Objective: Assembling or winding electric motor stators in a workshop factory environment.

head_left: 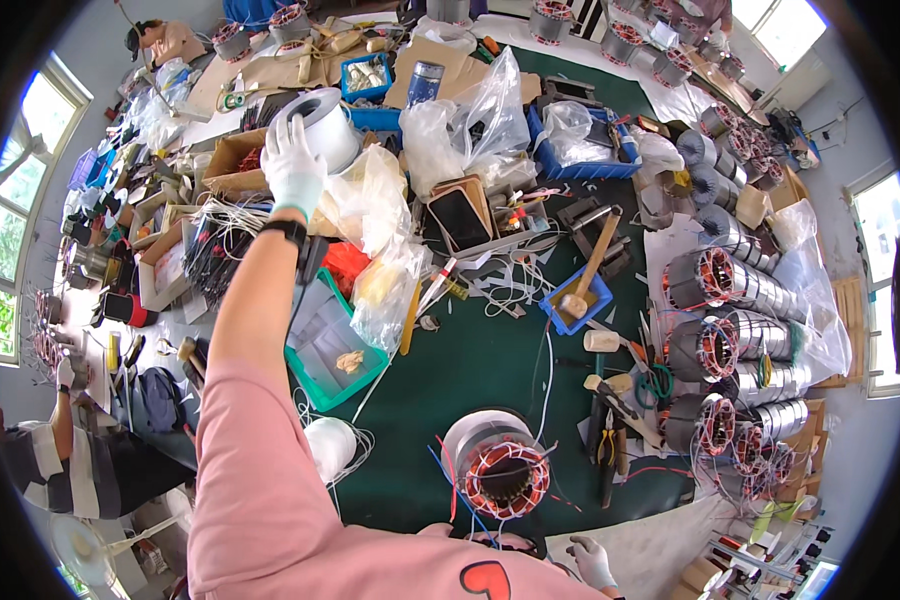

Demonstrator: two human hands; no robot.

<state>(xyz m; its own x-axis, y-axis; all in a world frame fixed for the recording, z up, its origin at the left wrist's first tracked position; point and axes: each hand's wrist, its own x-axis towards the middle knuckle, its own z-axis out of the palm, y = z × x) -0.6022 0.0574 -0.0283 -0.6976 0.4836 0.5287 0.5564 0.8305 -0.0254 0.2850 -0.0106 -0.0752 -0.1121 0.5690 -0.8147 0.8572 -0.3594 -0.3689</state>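
Note:
My left hand (293, 165), in a white glove, is stretched far forward with its fingers extended against the side of a large white spool (332, 140). A dark band circles that wrist. My right hand (592, 562), also gloved, hangs low by the near table edge, fingers loosely apart, nothing seen in it. Right in front of me a stator (507, 480) with red windings and white lacing sits on the green mat (470, 370). To its left lies a roll of white cord (331, 448), partly covered by my sleeve.
A green tray (315, 398) and a blue tray (560, 322) with a mallet (598, 250) lie on the mat. Pliers (607, 445) and scissors (654, 385) are at right, beside stacked stators (705, 345). Plastic bags (385, 290) crowd the middle. A co-worker (70, 450) is at left.

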